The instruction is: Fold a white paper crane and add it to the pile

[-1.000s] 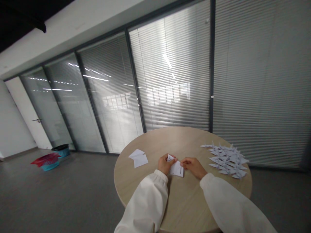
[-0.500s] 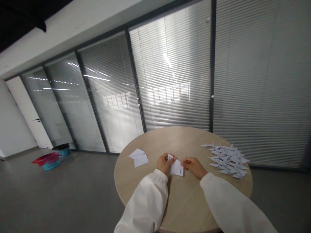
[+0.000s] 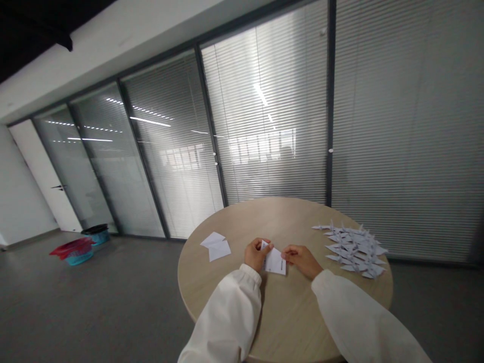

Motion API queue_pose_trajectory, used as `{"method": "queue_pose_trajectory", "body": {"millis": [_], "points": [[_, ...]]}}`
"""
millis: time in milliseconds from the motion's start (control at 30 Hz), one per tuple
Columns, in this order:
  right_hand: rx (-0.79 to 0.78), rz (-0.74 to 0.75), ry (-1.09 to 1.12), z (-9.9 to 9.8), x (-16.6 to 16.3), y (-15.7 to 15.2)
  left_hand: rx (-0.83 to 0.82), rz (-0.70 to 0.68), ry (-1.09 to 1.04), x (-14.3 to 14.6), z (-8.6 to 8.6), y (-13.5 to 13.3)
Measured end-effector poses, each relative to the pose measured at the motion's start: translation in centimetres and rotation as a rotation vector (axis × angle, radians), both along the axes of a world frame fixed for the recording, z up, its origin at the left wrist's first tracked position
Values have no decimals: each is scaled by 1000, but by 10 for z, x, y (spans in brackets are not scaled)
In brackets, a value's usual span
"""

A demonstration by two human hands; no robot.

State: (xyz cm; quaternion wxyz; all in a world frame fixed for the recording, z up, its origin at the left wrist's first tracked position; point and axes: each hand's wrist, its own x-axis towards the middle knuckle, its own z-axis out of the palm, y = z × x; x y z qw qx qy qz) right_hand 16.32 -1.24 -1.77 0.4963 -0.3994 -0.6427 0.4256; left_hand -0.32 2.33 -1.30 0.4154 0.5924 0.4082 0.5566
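- White folded paper (image 3: 275, 261) — pinched between left hand (image 3: 255, 254) and right hand (image 3: 300, 260)
- Paper cranes (image 3: 353, 249) at 3 o'clock
- Blank sheets (image 3: 216, 246) at 10 o'clock on round wooden table (image 3: 287, 312)

This is an office, seen from an open common area. A long run of glass partition walls (image 3: 264, 126) in dark metal frames, with horizontal blinds (image 3: 408, 126) drawn behind the panes, closes off meeting rooms. Ceiling strip lights reflect in the glass. A white door (image 3: 45, 181) with a lever handle stands at the far left, grey carpet (image 3: 94, 302) covers the floor, and a round wooden table (image 3: 280, 312) stands in the open.
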Motion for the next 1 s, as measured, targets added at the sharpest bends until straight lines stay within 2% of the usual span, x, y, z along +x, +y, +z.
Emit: {"method": "queue_pose_trajectory", "body": {"millis": [200,500,900,1000], "points": [[-1,-14,-12,0,-1,1,32,8,-6,0,-2,2],[24,18,17,-10,2,8,-15,33,-98,3,7,-3],[43,-22,-46,-9,3,8,-4,1,-98,0,4,-1],[51,-31,-62,-8,3,7,-6,35,-121,0,4,0]]}}
